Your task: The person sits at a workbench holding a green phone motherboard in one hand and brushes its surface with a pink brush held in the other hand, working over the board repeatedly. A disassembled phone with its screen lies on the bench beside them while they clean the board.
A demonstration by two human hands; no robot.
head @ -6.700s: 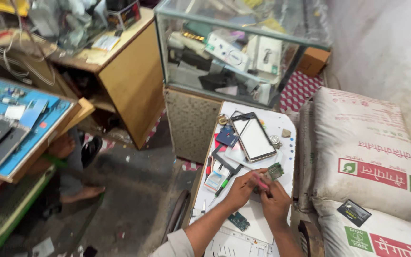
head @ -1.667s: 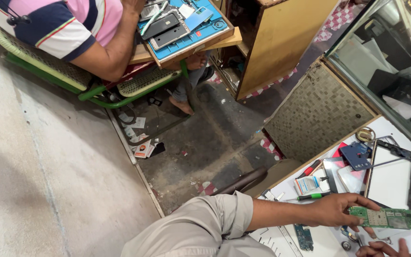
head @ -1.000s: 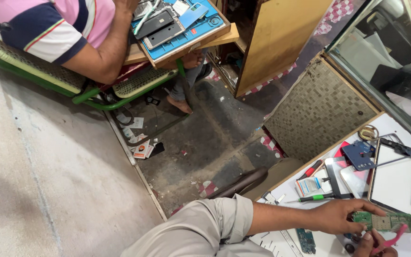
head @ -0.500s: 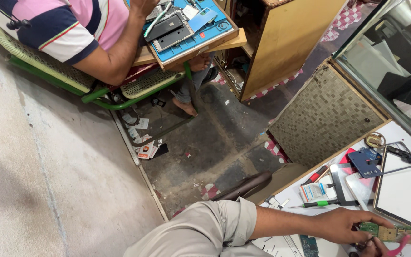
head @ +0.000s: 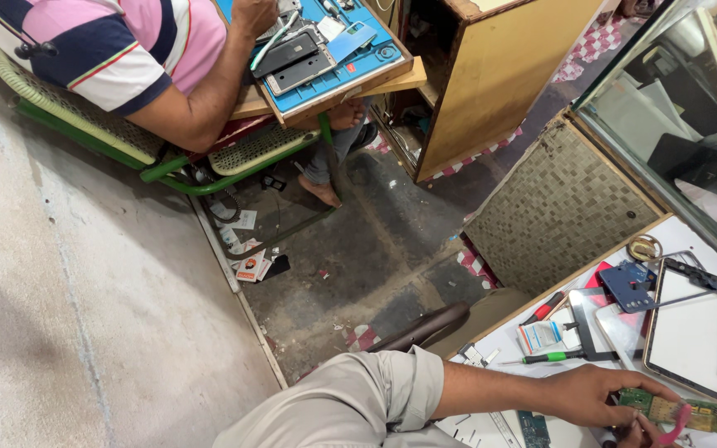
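Over on the far left there's another person in a striped shirt [head: 118,50] sitting on a green chair [head: 168,166], working at a blue mat [head: 350,62] with a few phones [head: 296,62] laid flat on it — keeps the small stuff from rolling off, I'd guess. Some paper scraps [head: 246,261] lie on the concrete floor [head: 85,315] below. Moving right, the white bench [head: 508,340] carries a green-handled screwdriver [head: 553,357] and a red-handled one [head: 543,309] lying just beside each other, both near the wearer's reach. The left hand [head: 595,396] comes in over the bench edge, fingers [head: 653,387] spread and pressed down on a green circuit board [head: 674,408] — looks like that grip is pinning it flat so it doesn't skate around while it gets worked on. The board sits at the bottom right of the bench, just under the phone frame [head: 690,328]. The right hand [head: 634,431] is mostly cut off by the frame edge; it's pinching a pink tool [head: 672,431] right up against the board, probably a pry pick. The blue part [head: 628,286] sits farther back, parked out of the way, and the glass display case [head: 690,108] closes off the right side.
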